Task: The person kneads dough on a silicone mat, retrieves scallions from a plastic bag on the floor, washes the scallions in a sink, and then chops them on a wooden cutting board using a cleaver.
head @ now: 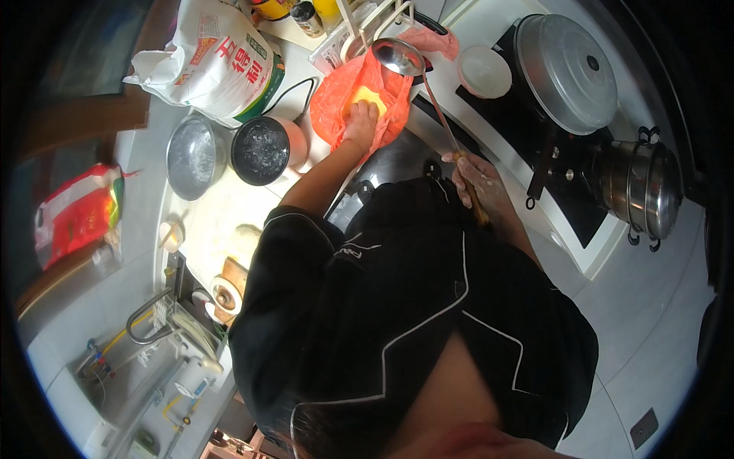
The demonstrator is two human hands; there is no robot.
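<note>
My left hand (361,123) reaches into an open red plastic bag (330,106) on the counter. Its fingers rest on something yellow (371,98) in the bag; how firmly they hold it cannot be told. In my right hand (479,181), dusted with white, is the wooden handle of a metal ladle (395,56), its bowl over the far edge of the bag. Left of the bag stand a dark-lined pot (261,150) with white residue inside and a metal bowl (194,158) with white powder.
A large white sack (223,63) stands behind the pot. A white bowl (484,72), a lidded pan (565,74) and a steel pot (636,186) are on the right, around the black cooktop (582,221). A wire rack (381,17) stands behind the bag.
</note>
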